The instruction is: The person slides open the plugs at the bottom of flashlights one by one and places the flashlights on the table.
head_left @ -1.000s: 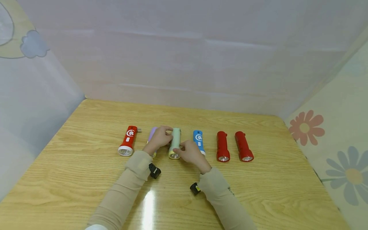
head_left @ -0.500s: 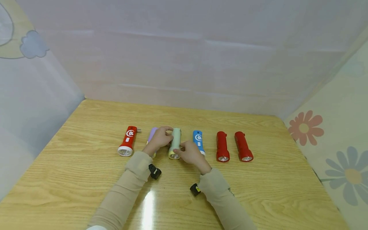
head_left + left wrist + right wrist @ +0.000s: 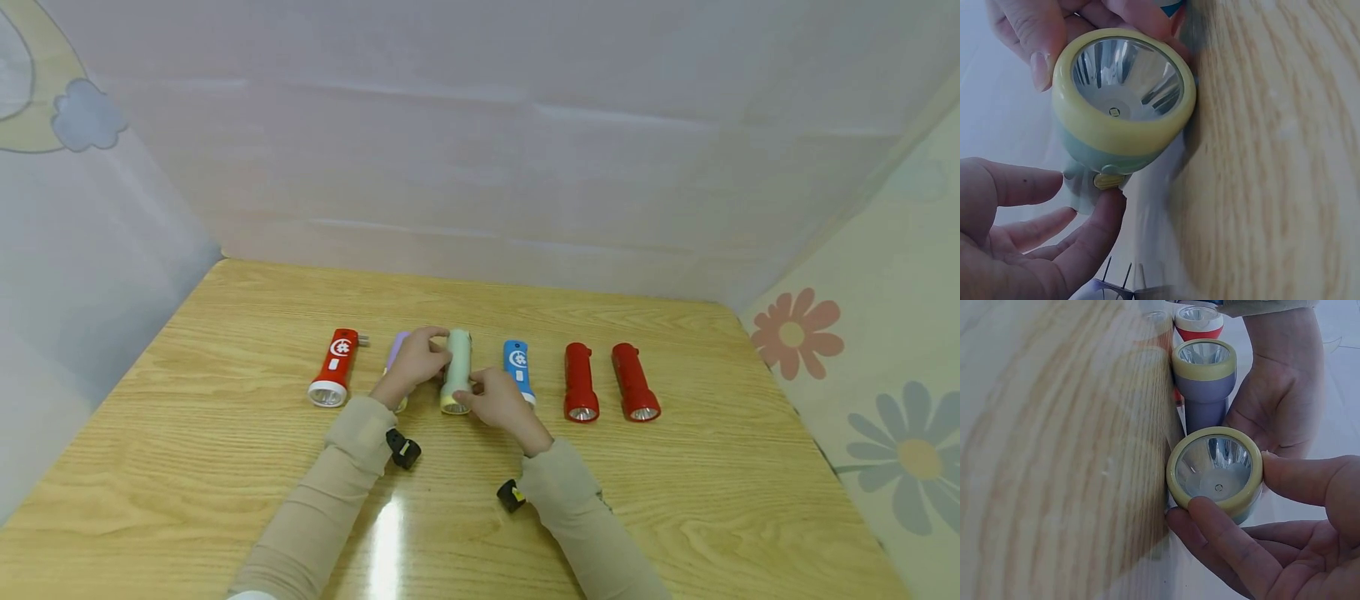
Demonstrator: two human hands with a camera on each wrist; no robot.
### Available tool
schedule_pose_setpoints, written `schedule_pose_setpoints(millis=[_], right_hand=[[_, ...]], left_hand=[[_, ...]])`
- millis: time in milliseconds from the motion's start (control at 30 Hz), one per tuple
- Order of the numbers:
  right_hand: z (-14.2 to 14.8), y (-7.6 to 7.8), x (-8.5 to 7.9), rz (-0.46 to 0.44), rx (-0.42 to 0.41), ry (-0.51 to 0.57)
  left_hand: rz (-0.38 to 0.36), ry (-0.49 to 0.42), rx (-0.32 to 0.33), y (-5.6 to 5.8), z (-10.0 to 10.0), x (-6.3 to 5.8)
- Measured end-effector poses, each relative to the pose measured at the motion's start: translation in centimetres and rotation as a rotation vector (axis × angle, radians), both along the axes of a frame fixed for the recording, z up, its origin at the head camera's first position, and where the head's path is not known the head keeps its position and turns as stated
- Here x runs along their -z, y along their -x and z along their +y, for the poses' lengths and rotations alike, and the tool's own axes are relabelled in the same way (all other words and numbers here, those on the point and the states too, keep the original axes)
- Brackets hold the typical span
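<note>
A pale green flashlight (image 3: pixel 459 358) with a yellow rim lies between both hands, its lens toward me. My left hand (image 3: pixel 417 360) pinches its handle near the far end; in the left wrist view, those fingers touch beside the yellow switch (image 3: pixel 1108 181). At the lens end, my right hand (image 3: pixel 498 398) grips the head, with thumb and fingertips on the yellow rim (image 3: pixel 1179 495) in the right wrist view. Left of it, a purple flashlight (image 3: pixel 397 346) is partly hidden under my left hand. A blue flashlight (image 3: pixel 517 367) lies just beyond my right hand.
A red flashlight (image 3: pixel 337 362) with a white rim and exposed plug prongs lies at the row's left end. Two plain red flashlights (image 3: pixel 581 379) lie to the right on the wooden table (image 3: pixel 712 483). Behind the table hangs a pale cloth wall (image 3: pixel 465 167).
The green flashlight has shifted slightly, its far end a little higher in the head view. Both hands keep their hold on it. The other flashlights stay where they were.
</note>
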State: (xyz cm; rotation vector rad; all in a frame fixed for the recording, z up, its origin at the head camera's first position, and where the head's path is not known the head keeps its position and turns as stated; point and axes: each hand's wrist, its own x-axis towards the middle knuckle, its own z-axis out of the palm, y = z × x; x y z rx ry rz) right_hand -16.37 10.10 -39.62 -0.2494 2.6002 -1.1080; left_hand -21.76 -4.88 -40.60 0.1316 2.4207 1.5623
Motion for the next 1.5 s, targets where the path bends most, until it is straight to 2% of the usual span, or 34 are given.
schedule_pose_setpoints(millis=[400,700,967,1267,1500], right_hand=[[0.13,0.03,-0.02,-0.007,0.027,0.078],[0.20,0.24,0.17,0.003,0.032,0.088],[0.18,0.21,0.35,-0.018,0.023,0.116],[0.20,0.05,0.18,0.001,0.021,0.125],[0.25,0.05,0.18,0.025,0.017,0.078]], left_hand=[[0.033,0.009,-0.060,0.21,0.05,-0.03],[0.026,-0.022,-0.062,0.26,0.01,-0.06],[-0.011,-0.067,-0.069,0.17,-0.06,-0.19],[-0.021,-0.105,-0.064,0.04,-0.22,-0.44],[-0.002,-0.114,-0.080,-0.08,-0.31,-0.35]])
